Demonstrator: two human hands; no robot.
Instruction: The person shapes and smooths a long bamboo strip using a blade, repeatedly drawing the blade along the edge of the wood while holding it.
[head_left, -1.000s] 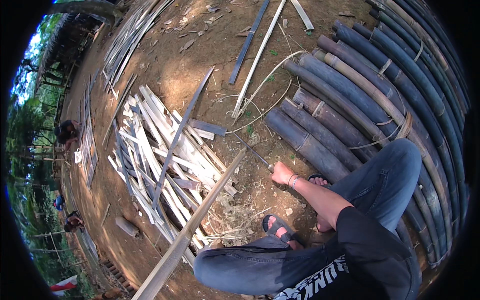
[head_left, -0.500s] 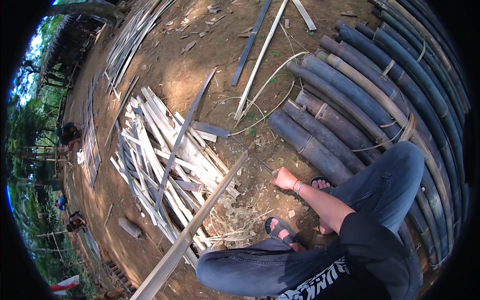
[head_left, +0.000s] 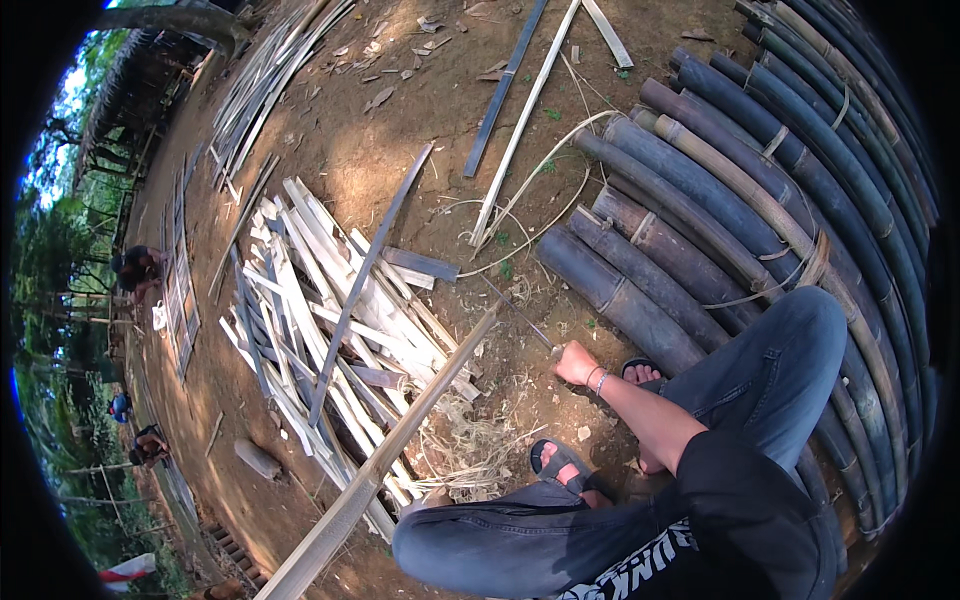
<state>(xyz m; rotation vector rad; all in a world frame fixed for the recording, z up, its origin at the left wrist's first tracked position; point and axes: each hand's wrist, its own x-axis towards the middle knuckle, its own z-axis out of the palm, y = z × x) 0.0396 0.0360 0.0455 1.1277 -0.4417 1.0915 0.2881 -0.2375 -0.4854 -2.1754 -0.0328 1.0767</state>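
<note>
My right hand (head_left: 575, 363), with bands at the wrist, is closed round the handle of a long thin-bladed knife (head_left: 522, 316). Its blade points forward and left, past the far end of a split bamboo strip (head_left: 425, 410). This pale brown strip slants up from the lower left edge, passing in front of my left knee. I do not see my left hand; a small brownish patch by that knee is too unclear to name. Left of the strip lies a pile of split bamboo slats (head_left: 350, 285), pale inside and dark outside. Fine shavings (head_left: 470, 455) lie between the pile and my sandalled foot.
Dark bamboo poles (head_left: 640, 310) lie in a tied row at my right, under my right leg. Loose slats (head_left: 530, 110) and a thin cane loop (head_left: 545, 240) lie on the dirt ahead. A short log (head_left: 258, 458) lies at left. Other people (head_left: 150, 445) are far left.
My right hand has moved slightly right and down, towards me, and the knife has come with it. The bamboo strip and the slat pile have hardly moved.
</note>
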